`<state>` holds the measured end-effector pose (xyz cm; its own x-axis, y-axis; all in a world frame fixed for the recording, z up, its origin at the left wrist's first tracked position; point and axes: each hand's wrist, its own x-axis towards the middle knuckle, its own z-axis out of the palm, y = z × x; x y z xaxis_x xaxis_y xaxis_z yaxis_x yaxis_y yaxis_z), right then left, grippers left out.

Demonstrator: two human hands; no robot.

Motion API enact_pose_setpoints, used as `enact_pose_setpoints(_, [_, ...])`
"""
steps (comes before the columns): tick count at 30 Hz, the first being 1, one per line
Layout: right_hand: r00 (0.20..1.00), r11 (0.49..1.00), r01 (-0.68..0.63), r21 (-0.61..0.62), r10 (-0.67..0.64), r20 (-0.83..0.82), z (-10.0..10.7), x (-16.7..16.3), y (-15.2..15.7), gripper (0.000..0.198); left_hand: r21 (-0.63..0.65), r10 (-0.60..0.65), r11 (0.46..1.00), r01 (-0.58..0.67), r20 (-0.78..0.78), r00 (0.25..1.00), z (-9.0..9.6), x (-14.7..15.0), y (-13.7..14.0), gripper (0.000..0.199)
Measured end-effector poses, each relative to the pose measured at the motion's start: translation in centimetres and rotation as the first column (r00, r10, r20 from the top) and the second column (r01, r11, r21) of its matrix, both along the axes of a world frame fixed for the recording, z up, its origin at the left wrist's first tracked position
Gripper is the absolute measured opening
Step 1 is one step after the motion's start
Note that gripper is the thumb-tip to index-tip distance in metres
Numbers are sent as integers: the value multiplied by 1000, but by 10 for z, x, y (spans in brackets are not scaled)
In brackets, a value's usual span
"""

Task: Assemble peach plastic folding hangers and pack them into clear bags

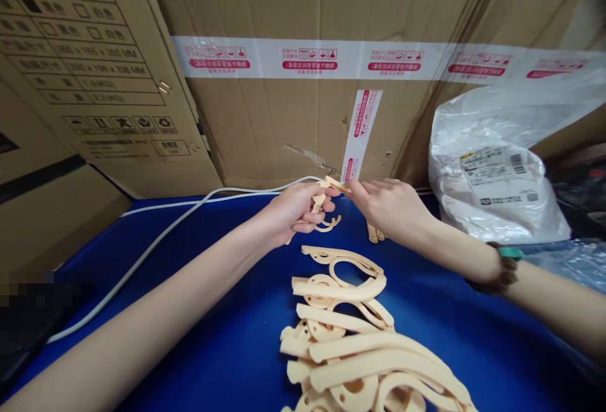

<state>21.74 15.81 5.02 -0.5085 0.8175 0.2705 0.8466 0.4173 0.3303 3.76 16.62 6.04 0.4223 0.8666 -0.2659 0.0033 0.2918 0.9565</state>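
Both hands meet over the far part of the blue table (227,311). My left hand (303,207) is closed around a cream plastic part (319,202) with a curved, hook-like end below the fingers. Between the two hands lies a thin cream strip (337,185), and my right hand (386,200) pinches its right end. Whether the strip and the part in the left hand are joined, I cannot tell. Nearer to me lies a pile of curved cream plastic parts (379,361), shaped like folding hanger pieces, some with round holes. Small cream pieces (374,232) lie under the right hand.
Cardboard boxes (265,122) with printed tape (303,58) stand behind the table. A white cable (156,254) runs along the left and back. At right sits a white plastic bag (492,172) with a label. A dark object (28,323) is at the left edge.
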Motion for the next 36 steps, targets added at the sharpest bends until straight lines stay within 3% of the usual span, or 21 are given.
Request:
enact_pose_setpoints(5, [995, 995, 50, -80, -57, -84, 3, -5, 1, 27, 82, -26, 996, 36, -118, 993, -4, -1, 2, 38])
enact_pose_setpoints(8, [985, 982, 23, -185, -54, -161, 4, -7, 3, 26, 227, 63, 974, -10, -226, 972, -12, 4, 3, 30])
enact_pose_setpoints(10, [969, 964, -17, -266, -49, -241, 3, -5, 7, 28, 368, 137, 930, -22, -289, 947, -16, 7, 2, 27])
enact_pose_setpoints(13, [927, 923, -62, -379, -87, -365, 0, 7, 19, 36, 573, 237, 820, 11, -357, 904, -16, 6, -3, 24])
enact_pose_setpoints(15, [890, 913, -56, -404, -138, -435, -1, 19, 29, 39, 642, 283, 765, 48, -403, 870, -10, 0, -3, 26])
enact_pose_setpoints(20, [810, 973, 78, -218, -189, -556, 1, 57, 36, 26, 610, 269, 776, 162, -552, 790, 1, -25, 15, 33])
enact_pose_setpoints(23, [861, 990, 129, -56, -140, -489, -5, 74, 29, 21, 592, 291, 783, 190, -619, 729, -10, -37, 25, 30])
enact_pose_setpoints(25, [911, 996, 87, -25, -90, -403, -13, 82, 24, 20, 607, 341, 769, 200, -654, 675, -23, -42, 26, 28])
enact_pose_setpoints(27, [947, 999, 9, -45, -23, -322, -23, 87, 19, 15, 641, 412, 736, 218, -680, 607, -36, -43, 24, 26])
enact_pose_setpoints(30, [972, 992, -66, -110, 40, -230, -36, 92, 13, 11, 714, 526, 645, 271, -672, 521, -48, -44, 21, 18])
enact_pose_setpoints(32, [979, 988, -74, -137, 46, -196, -41, 93, 10, 14, 739, 543, 580, 343, -664, 514, -52, -47, 21, 22])
enact_pose_setpoints(36, [970, 972, -124, -200, 77, -230, -45, 96, 8, 20, 692, 422, 502, 519, -719, 552, -62, -56, 22, 38])
